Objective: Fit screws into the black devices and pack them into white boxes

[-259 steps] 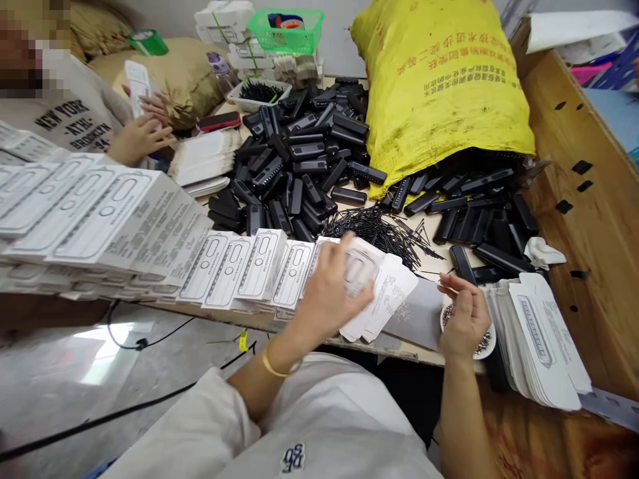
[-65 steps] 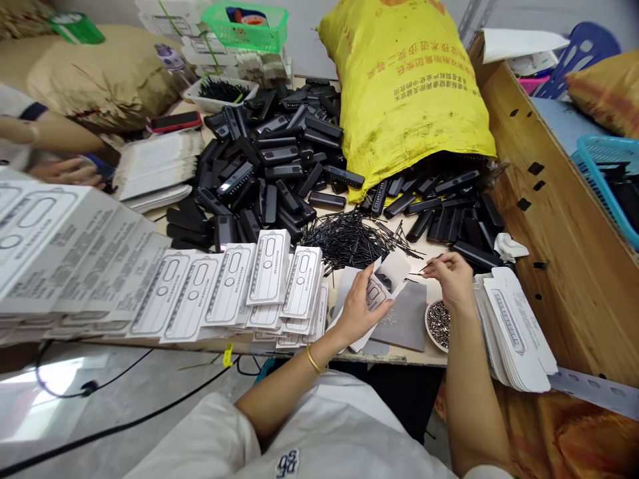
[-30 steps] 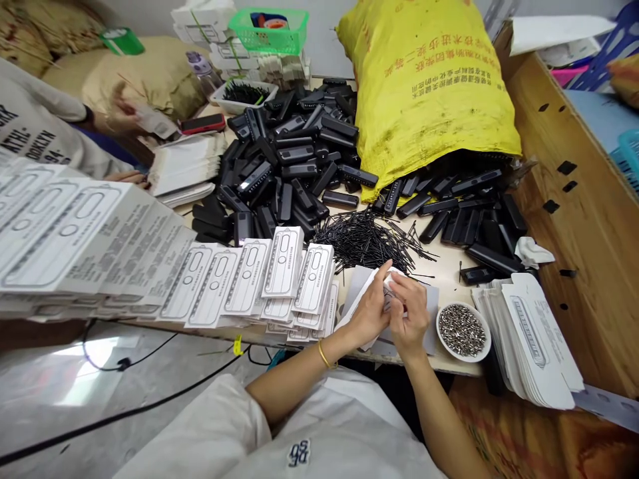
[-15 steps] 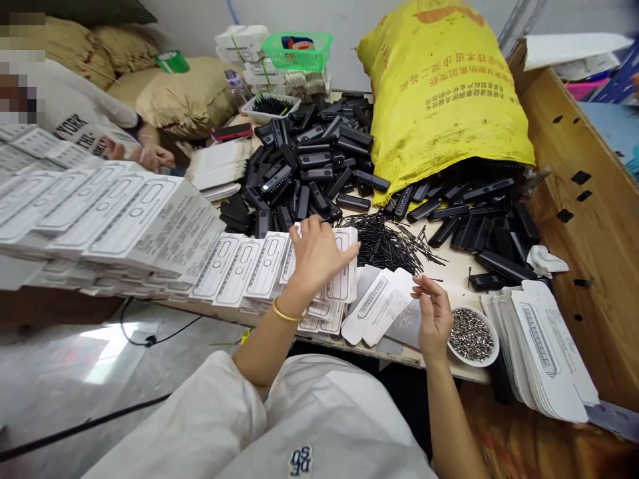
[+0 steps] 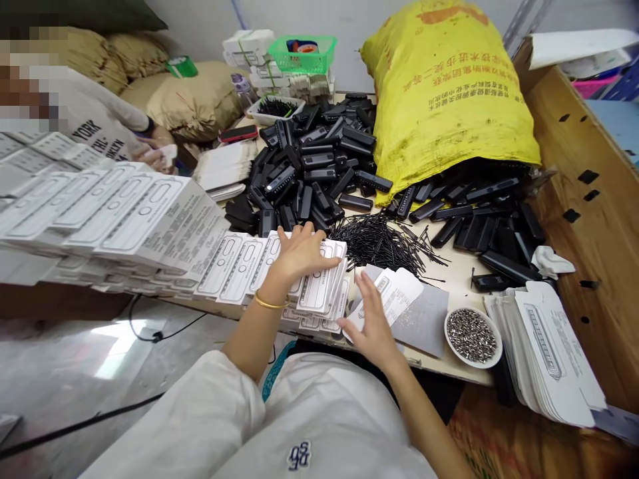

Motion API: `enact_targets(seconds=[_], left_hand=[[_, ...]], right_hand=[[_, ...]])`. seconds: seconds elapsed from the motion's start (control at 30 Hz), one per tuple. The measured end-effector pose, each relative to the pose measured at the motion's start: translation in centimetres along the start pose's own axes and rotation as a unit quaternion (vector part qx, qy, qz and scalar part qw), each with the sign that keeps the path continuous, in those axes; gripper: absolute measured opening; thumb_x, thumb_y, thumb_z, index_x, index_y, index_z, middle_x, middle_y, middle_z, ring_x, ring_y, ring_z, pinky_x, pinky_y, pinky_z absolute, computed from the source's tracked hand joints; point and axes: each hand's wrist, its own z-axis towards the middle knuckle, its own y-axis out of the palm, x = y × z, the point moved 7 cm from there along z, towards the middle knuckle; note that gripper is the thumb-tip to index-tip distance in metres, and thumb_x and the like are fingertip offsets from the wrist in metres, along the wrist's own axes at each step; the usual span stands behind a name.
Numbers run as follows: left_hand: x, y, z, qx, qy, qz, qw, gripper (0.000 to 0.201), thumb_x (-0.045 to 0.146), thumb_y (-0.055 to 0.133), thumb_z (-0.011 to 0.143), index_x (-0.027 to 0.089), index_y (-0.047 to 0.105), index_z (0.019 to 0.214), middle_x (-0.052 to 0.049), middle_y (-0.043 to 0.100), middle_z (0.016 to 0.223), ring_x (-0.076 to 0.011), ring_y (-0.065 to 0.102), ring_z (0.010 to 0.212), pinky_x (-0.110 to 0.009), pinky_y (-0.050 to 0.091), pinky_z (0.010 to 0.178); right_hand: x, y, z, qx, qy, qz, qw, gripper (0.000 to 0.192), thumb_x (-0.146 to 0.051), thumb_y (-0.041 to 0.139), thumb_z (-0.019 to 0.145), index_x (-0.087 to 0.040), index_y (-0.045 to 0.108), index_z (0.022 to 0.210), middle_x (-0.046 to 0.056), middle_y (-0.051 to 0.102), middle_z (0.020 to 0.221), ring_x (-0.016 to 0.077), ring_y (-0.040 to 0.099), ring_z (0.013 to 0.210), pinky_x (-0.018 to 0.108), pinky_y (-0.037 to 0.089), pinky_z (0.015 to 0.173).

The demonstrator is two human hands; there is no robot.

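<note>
My left hand (image 5: pixel 298 255) lies flat, fingers spread, on the right end of a long overlapping row of white printed packaging boxes (image 5: pixel 234 269). My right hand (image 5: pixel 370 324) is open, palm down, beside that row, its fingers resting on a flat white card (image 5: pixel 399 296) that lies on a grey sheet (image 5: pixel 424 320). A pile of thin black pins (image 5: pixel 379 241) sits just behind both hands. A white bowl of small metal pieces (image 5: pixel 472 336) stands to the right of my right hand.
Several black plastic cases (image 5: pixel 309 166) are heaped behind, spilling from a yellow sack (image 5: pixel 444 93). A stack of flat white cards (image 5: pixel 549 349) lies at the right edge by a wooden crate wall (image 5: pixel 594 219). Another person (image 5: pixel 84 126) sits at the far left.
My left hand set a box on the end of the row and now presses down on it. My right hand moved left from near the bowl onto the flat card.
</note>
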Motion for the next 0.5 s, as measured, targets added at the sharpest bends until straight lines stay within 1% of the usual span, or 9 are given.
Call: enact_targets(seconds=[0.07,0.13,0.17,0.23,0.3,0.37,0.43,0.5], left_hand=[[-0.2,0.1,-0.1,0.003,-0.002,-0.005,1.000,0.062,0.061,0.054,0.076,0.020,0.060,0.122,-0.017,0.051,0.132,-0.0390,0.042,0.128,-0.068,0.021,0.108],[-0.2,0.2,-0.1,0.005,0.015,-0.015,1.000,0.064,0.058,0.055,0.077,0.023,0.055,0.130,-0.015,0.051,0.132,-0.0383,0.041,0.129,-0.068,0.019,0.108],[0.1,0.3,-0.1,0.003,0.033,-0.022,0.999,0.062,0.054,0.055,0.078,0.025,0.052,0.133,-0.013,0.052,0.133,-0.0373,0.041,0.130,-0.069,0.017,0.109],[0.6,0.4,0.0,-0.006,0.076,-0.033,0.997,0.057,0.046,0.054,0.081,0.028,0.050,0.135,-0.010,0.055,0.132,-0.0350,0.041,0.130,-0.069,0.015,0.110],[1.0,0.6,0.2,-0.012,0.102,-0.034,0.994,0.049,0.042,0.054,0.082,0.027,0.056,0.128,-0.008,0.059,0.126,-0.0341,0.044,0.126,-0.068,0.018,0.109],[1.0,0.8,0.4,-0.011,0.103,-0.030,0.994,0.044,0.042,0.057,0.082,0.024,0.061,0.121,-0.009,0.063,0.119,-0.0348,0.047,0.122,-0.069,0.019,0.108],[0.9,0.9,0.3,0.000,0.102,-0.043,0.994,0.042,0.044,0.058,0.083,0.023,0.062,0.119,-0.010,0.062,0.120,-0.0349,0.046,0.125,-0.070,0.016,0.109],[0.8,0.4,-0.3,0.045,0.104,-0.073,0.991,0.046,0.045,0.058,0.085,0.022,0.059,0.124,-0.012,0.057,0.130,-0.0341,0.040,0.133,-0.069,0.009,0.112]], right_hand=[[-0.5,3.1,0.4,-0.053,0.025,0.018,0.998,0.097,-0.052,0.063,0.082,-0.028,0.004,0.155,0.012,0.003,0.163,0.0312,0.007,0.150,0.056,0.023,0.117],[-0.5,5.3,0.7,-0.087,0.051,0.041,0.994,0.111,-0.057,0.066,0.078,-0.027,-0.009,0.154,0.012,-0.010,0.163,0.0321,-0.005,0.150,0.058,0.016,0.118],[-0.4,5.9,0.8,-0.097,0.059,0.050,0.992,0.115,-0.059,0.067,0.076,-0.026,-0.011,0.153,0.013,-0.013,0.162,0.0322,-0.009,0.149,0.058,0.014,0.119],[0.0,6.1,0.9,-0.110,0.059,0.066,0.990,0.114,-0.061,0.066,0.076,-0.026,-0.009,0.154,0.011,-0.014,0.162,0.0317,-0.010,0.149,0.058,0.011,0.119],[0.5,5.6,0.8,-0.125,0.046,0.098,0.986,0.103,-0.062,0.061,0.080,-0.028,-0.001,0.155,0.009,-0.008,0.163,0.0296,-0.002,0.150,0.055,0.012,0.120],[1.1,5.0,0.6,-0.135,0.041,0.142,0.980,0.093,-0.063,0.052,0.085,-0.028,0.000,0.155,0.008,0.000,0.164,0.0261,0.006,0.150,0.051,0.014,0.121],[1.6,4.8,0.4,-0.134,0.044,0.163,0.976,0.093,-0.065,0.047,0.087,-0.025,-0.003,0.155,0.008,0.000,0.163,0.0241,0.004,0.151,0.048,0.013,0.121],[1.8,5.2,0.1,-0.131,0.046,0.156,0.978,0.097,-0.067,0.048,0.085,-0.024,-0.004,0.155,0.008,-0.007,0.163,0.0244,-0.002,0.150,0.049,0.011,0.121]])
